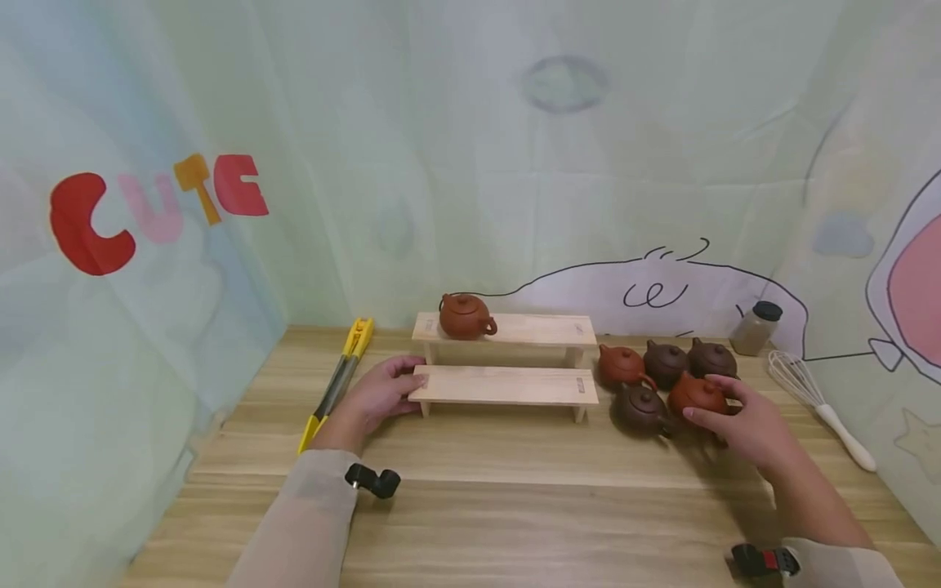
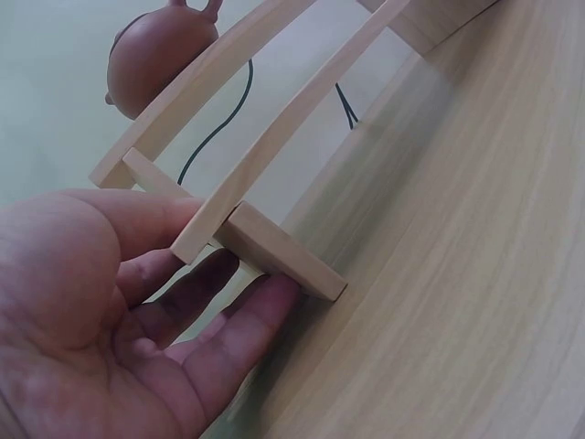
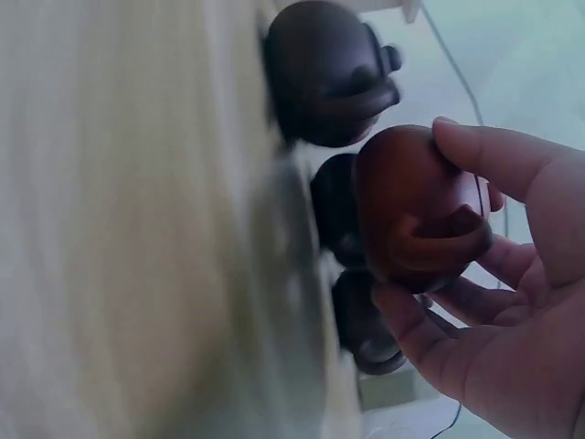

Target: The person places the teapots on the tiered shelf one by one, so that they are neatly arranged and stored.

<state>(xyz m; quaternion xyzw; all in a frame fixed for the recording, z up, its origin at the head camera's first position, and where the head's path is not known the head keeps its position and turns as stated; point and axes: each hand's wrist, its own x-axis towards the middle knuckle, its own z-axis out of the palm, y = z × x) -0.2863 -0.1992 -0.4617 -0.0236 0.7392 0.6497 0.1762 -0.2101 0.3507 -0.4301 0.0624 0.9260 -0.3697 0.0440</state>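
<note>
My left hand (image 1: 382, 394) grips the left end of the low front wooden stand (image 1: 507, 384), its fingers about the end of the board and the leg (image 2: 283, 251). In my right hand (image 1: 757, 420) is a reddish-brown clay teapot (image 1: 697, 395), pinched between thumb and fingers; in the right wrist view it appears raised off the table. Close by it stand a dark brown teapot (image 1: 641, 410), another reddish-brown teapot (image 1: 621, 367) and two more dark teapots at the back. One reddish-brown teapot (image 1: 465, 317) sits on the left of the rear, higher stand (image 1: 540, 328).
Left of the stands lies a yellow and black tool (image 1: 341, 380). At the back right is a jar with a black lid (image 1: 757, 328), and in front of it a whisk with a white handle (image 1: 845, 437). A printed cloth hangs behind the wooden table (image 1: 470, 523).
</note>
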